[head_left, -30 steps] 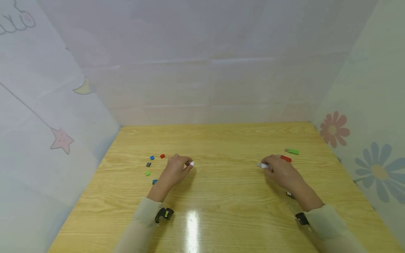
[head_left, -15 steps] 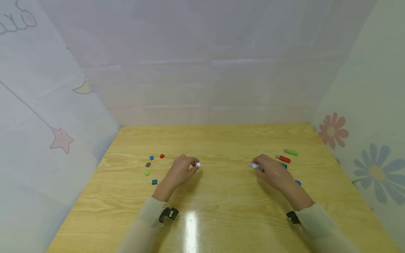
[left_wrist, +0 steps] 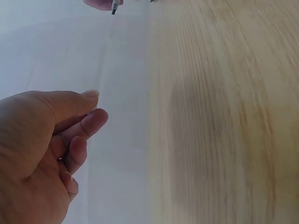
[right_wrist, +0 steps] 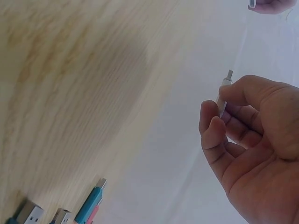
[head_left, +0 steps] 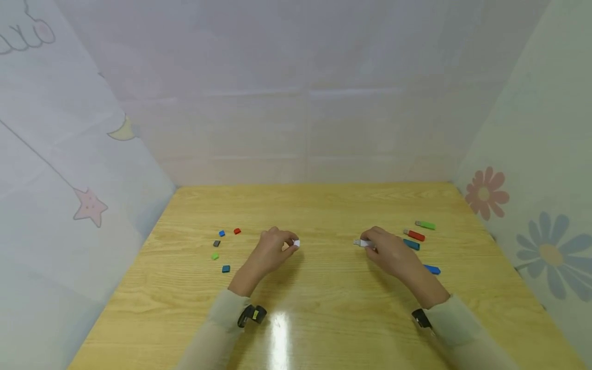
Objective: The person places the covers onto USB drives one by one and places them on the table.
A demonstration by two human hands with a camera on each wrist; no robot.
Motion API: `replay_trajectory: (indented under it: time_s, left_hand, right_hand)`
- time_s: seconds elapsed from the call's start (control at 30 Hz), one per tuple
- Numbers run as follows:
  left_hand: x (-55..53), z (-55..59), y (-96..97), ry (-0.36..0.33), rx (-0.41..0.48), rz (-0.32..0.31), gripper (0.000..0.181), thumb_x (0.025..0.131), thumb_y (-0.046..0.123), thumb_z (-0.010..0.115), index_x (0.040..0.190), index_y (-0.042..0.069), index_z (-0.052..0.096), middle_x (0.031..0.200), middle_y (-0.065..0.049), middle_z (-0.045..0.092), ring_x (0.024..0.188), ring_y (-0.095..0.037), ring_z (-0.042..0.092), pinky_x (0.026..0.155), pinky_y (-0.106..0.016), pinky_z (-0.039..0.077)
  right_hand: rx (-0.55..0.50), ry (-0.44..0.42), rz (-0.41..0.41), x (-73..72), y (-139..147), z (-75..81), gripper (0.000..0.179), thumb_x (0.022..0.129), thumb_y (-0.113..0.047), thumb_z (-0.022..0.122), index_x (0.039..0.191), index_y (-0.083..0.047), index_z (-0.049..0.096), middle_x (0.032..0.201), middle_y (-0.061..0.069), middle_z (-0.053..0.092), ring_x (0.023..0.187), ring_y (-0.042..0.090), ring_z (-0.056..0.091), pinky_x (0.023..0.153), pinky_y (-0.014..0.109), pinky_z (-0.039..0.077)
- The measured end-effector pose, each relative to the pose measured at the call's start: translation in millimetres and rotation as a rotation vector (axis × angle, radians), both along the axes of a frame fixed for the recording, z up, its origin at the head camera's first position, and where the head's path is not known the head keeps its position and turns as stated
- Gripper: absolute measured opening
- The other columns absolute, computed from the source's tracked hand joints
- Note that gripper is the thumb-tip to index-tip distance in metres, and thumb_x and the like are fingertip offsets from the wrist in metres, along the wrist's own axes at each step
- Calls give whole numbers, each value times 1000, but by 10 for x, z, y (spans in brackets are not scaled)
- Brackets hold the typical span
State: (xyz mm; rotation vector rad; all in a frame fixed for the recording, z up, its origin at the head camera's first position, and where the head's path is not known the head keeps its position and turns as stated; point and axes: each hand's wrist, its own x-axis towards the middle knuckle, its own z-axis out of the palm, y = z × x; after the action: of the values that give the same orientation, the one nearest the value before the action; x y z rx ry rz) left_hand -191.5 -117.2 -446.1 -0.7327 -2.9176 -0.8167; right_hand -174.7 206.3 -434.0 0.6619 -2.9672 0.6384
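My left hand (head_left: 272, 252) pinches a small white USB stick cap (head_left: 297, 243) between thumb and fingertips, just above the table. Fingers cover most of that cap in the left wrist view. Opposite it, my right hand (head_left: 392, 254) pinches a white USB stick (head_left: 364, 243), its bare metal plug pointing left toward the cap. A gap separates the two pieces. In the right wrist view, thumb and forefinger grip the stick's body (right_wrist: 223, 100), with the plug (right_wrist: 230, 73) sticking out beyond them.
Loose caps lie left: red (head_left: 237, 231), blue (head_left: 222, 233), dark grey (head_left: 216, 243), lime (head_left: 215, 256) and teal (head_left: 225, 269). Uncapped sticks lie right: green (head_left: 426, 225), red (head_left: 414, 235), teal (head_left: 411, 244) and blue (head_left: 432, 269). Walls border the wooden table (head_left: 324, 205).
Both hands have moved toward each other, the left one rightward with the cap, the right one leftward with the white USB stick. The teal and blue sticks have come into view beside the right arm.
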Motion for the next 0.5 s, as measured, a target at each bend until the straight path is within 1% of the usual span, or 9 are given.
replay_trajectory:
  time_s: [0.13,0.23,0.5]
  left_hand:
    - [12,-13,31,-1,6,0,19,97,21,71,113,12,74,94,3,75,90,-19,56,99,-53,40]
    - [11,-17,51,10,8,-9,18,97,21,71,112,12,74,95,3,75,88,-18,56,97,-50,41]
    - [30,15,103,23,-2,-32,18,96,18,72,112,10,75,95,0,76,86,-18,55,89,-47,41]
  right_hand:
    - [8,6,8,8,-22,-3,21,97,-7,65,117,-2,66,115,10,65,89,19,65,72,36,55]
    - [9,7,13,4,-43,9,21,97,-7,65,117,-2,67,114,10,65,87,18,64,71,36,54]
    - [7,24,20,-2,-135,28,21,96,-6,67,117,-2,68,114,10,66,93,22,66,76,39,57]
